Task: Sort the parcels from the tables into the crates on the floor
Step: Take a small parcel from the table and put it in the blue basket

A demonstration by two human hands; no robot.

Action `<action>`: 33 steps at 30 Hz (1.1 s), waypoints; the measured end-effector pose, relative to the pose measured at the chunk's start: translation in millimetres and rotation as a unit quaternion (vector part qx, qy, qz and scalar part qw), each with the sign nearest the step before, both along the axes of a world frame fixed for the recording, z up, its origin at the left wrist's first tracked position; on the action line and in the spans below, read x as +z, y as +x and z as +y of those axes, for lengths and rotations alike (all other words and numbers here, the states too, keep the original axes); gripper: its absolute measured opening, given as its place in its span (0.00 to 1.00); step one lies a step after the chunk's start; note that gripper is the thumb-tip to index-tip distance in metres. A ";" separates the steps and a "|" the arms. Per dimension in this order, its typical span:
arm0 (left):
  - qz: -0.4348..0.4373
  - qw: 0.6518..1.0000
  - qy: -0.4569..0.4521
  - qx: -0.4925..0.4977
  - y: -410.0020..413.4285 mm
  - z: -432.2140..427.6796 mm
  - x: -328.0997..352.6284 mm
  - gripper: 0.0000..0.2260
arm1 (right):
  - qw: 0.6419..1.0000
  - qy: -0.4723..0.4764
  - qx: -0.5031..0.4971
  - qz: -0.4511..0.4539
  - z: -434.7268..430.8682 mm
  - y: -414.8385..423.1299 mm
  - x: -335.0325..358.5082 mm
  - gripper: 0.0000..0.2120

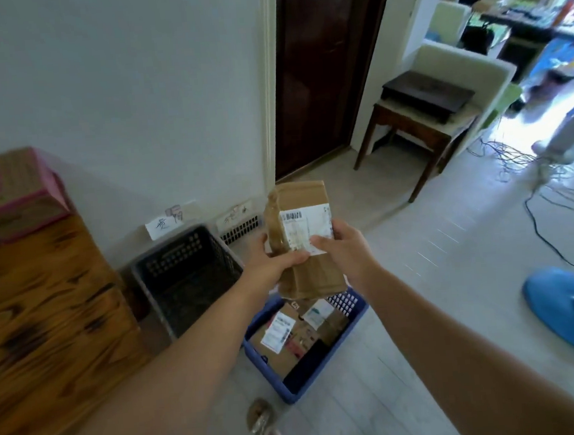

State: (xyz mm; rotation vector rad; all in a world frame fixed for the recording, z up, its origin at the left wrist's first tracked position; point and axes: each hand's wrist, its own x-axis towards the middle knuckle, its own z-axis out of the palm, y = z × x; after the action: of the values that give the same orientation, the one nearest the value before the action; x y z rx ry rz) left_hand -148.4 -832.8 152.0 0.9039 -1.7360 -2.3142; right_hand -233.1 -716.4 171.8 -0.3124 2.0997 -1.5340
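While both bare forearms reach forward from the bottom of the view, a pale slipper (260,422) shows on the light plank floor between them. Just beyond it, a blue plastic crate (347,302) with perforated walls sits on the floor, holding flat brown cardboard parcels (282,351) with white labels. Held in the air above that crate's far end is the parcel (299,199): an oblong, flattish brown package, creased and wrapped with glossy tape, upright, with a white barcode label on its face. The left hand (268,263) grips its left edge, thumb pressed across the front and fingers curled out of sight behind. The right hand (344,247) pinches the right edge, thumb on the label's lower corner, fingers behind. Left of the hands, a dark latticed crate (178,253) stands against the wall, beside a grainy varnished wooden table (46,322) bearing a pink-taped cardboard box (12,194). Farther off, a small dark wooden table (409,128) stands beside a dark door (318,60).
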 end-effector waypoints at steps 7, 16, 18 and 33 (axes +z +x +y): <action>-0.032 0.999 0.011 -0.016 -86.3 -23.6 -56.8 0.38 | 0.998 0.055 0.000 -0.042 -32.3 -76.7 -42.4 0.26; -0.073 0.997 0.026 -0.016 -176.8 -23.4 -150.3 0.32 | 0.983 0.177 0.028 -0.029 -55.6 -175.3 -145.3 0.51; -0.104 0.994 0.022 -0.033 -187.9 -18.1 -187.8 0.35 | 0.978 0.203 0.053 -0.021 -52.7 -193.5 -184.2 0.47; -0.341 0.932 0.119 0.039 -265.7 42.5 -504.3 0.33 | 0.885 0.415 0.210 0.008 -1.0 -282.1 -524.7 0.52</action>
State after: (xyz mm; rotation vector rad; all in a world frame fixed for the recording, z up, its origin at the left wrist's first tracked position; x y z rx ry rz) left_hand -414.0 -790.3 -352.3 1.9717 -1.5646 -2.3484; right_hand -515.2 -717.4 -352.9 -0.4117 2.2838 -0.3172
